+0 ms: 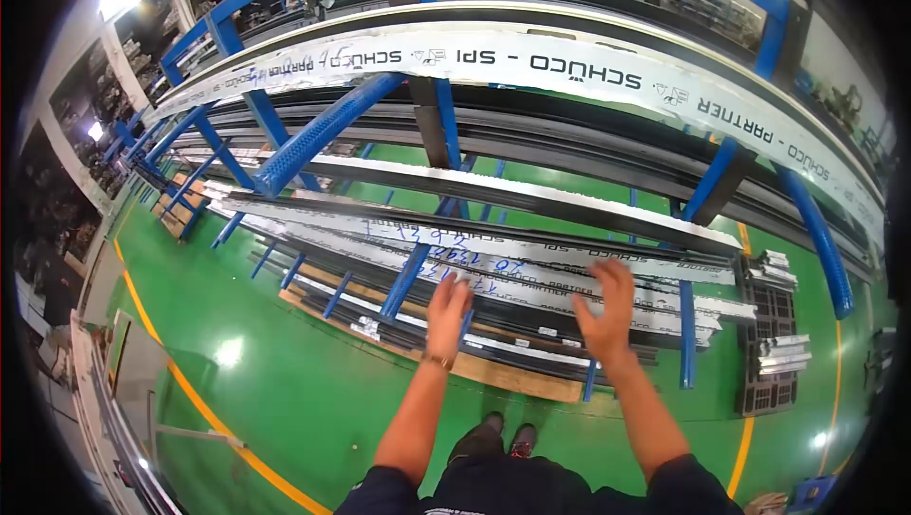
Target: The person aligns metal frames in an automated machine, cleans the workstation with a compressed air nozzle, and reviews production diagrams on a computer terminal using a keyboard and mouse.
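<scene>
My left hand [448,314] reaches up to the front of a stack of long profiles wrapped in white printed film, its fingers stretched out close to the film's edge. A little to the right, my right hand [604,314] is open, thumb apart from the fingers, over the same stack. Blue handwritten numbers mark the wrapped profile [380,247] just above my left hand. Dark profiles [517,314] run between and behind my hands. Neither hand has a profile gripped in it.
Blue rack arms [327,133] stick out toward me at several heights. A long white-wrapped profile [531,61] crosses at head level. Lower down are more profiles with a wooden board [512,378]. At right, short pieces [784,354] lie on a dark pallet [769,401].
</scene>
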{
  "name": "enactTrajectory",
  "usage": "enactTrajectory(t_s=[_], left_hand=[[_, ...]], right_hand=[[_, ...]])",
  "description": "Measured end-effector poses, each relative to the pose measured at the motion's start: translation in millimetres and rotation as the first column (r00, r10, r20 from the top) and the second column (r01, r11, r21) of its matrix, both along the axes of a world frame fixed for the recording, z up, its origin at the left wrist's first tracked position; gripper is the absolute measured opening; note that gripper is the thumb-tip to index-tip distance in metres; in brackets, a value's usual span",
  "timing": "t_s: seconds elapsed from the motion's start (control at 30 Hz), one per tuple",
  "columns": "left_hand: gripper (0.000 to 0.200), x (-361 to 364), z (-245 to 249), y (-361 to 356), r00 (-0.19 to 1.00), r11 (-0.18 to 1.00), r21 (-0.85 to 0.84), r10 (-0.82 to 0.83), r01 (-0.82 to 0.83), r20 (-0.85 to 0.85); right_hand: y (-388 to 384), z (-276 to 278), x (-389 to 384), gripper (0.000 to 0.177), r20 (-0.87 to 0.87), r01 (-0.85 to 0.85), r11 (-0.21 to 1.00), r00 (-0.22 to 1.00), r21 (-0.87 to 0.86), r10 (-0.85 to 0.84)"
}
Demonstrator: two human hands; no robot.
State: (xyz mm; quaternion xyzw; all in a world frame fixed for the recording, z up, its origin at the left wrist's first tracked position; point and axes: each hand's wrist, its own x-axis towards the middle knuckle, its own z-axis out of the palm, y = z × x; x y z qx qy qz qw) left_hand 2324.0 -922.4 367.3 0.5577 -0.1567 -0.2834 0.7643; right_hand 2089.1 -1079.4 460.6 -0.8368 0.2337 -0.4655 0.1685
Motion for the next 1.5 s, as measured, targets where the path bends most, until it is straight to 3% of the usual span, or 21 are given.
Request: enactTrajectory(t_s=[0.1,0.17,0.23,0.3,0.33,0.4,0.53,0.7,0.73,0.8,0.83,0.87,0.9,0.97,1.1,1.13,1.17,1.23,1.27,1.4,1.5], left_hand=[[0.053,16,38,-48,0.999,0.996,-0.089,-0.010,0.014,0.044],[0.055,18,51,-71,0.990,0.992,-0.094,0.071,-0.083,-0.124],[0.065,36,27,-86,0.994,0.995,0.023,0.096,-0.097,0.060],[0.054,40,45,-90,0.999,0.993,-0.114,0.040,-0.039,0.008],[0.053,47,40,-99,0.997,0.995,-0.050,0.081,-0.081,-0.013],[0.087,64,26,-114,1.000,1.000,0.007,0.007,-0.007,-0.020],[0.119,80,20,-139,0.999,1.000,0.002,-0.030,0.030,0.045],[0.096,72,55,-129,0.975,0.986,-0.152,0.097,-0.066,0.202],[0.092,69,52,-127,0.968,0.983,-0.164,0.121,-0.086,0.218],[0.087,65,48,-127,0.957,0.962,-0.233,0.190,-0.139,0.217],[0.087,62,47,-127,0.978,0.946,-0.285,0.185,-0.152,0.093],[0.086,57,48,-126,0.985,0.927,-0.334,0.169,-0.170,-0.031],[0.086,53,45,-127,0.978,0.905,-0.379,0.143,-0.191,-0.151],[0.085,52,38,-132,0.974,0.953,-0.275,0.064,-0.124,-0.217],[0.070,50,40,-140,0.908,0.973,-0.226,-0.047,-0.053,-0.417],[0.066,53,40,-141,0.890,0.968,-0.250,-0.086,-0.032,-0.447],[0.063,56,40,-141,0.871,0.962,-0.273,-0.124,-0.012,-0.476],[0.054,50,47,-135,0.870,0.965,-0.244,-0.039,-0.094,-0.491],[0.051,47,47,-133,0.877,0.970,-0.215,-0.003,-0.114,-0.481],[0.051,24,59,-114,0.886,0.970,-0.171,0.078,-0.173,-0.458],[0.053,16,55,-109,0.898,0.973,-0.136,0.114,-0.188,-0.426]], right_hand=[[-14,22,4,0.062,-0.083,0.115,0.991,0.989,-0.063,-0.120],[-32,10,5,0.077,-0.226,0.163,0.980,0.957,-0.110,-0.184],[-40,9,12,0.080,-0.317,0.186,0.973,0.922,-0.137,-0.221],[-46,7,16,0.082,-0.339,0.177,0.976,0.917,-0.129,-0.211],[-49,6,21,0.082,-0.350,0.188,0.976,0.912,-0.106,-0.214],[-52,8,29,0.086,-0.355,0.185,0.974,0.909,-0.133,-0.221],[-57,11,52,0.090,-0.346,0.238,0.964,0.900,-0.122,-0.266],[-77,18,69,0.090,-0.430,0.303,0.947,0.845,-0.105,-0.318],[-82,18,71,0.076,-0.419,0.294,0.935,0.837,-0.198,-0.352],[-96,28,75,0.058,-0.435,0.220,0.963,0.860,-0.156,-0.267],[-101,33,76,0.050,-0.442,0.183,0.974,0.869,-0.133,-0.224],[-105,44,80,0.034,-0.375,0.122,0.993,0.921,0.007,-0.110],[-115,45,83,0.032,-0.323,0.083,0.996,0.942,-0.022,-0.086],[-133,48,95,0.029,-0.219,0.007,0.996,0.975,-0.089,-0.026],[-144,50,128,0.041,-0.310,0.049,0.975,0.950,0.216,0.021],[-148,51,133,0.054,-0.424,0.054,0.971,0.904,0.235,0.053],[-156,49,141,0.056,-0.518,0.097,0.953,0.852,0.288,0.070],[-178,43,152,0.058,-0.687,0.208,0.900,0.715,0.383,0.127],[-186,51,162,0.068,-0.797,0.288,0.894,0.593,0.344,0.116],[-217,24,179,0.071,-0.641,0.167,0.863,0.738,0.476,0.211],[-225,13,195,0.072,-0.703,0.235,0.818,0.661,0.525,0.261]])
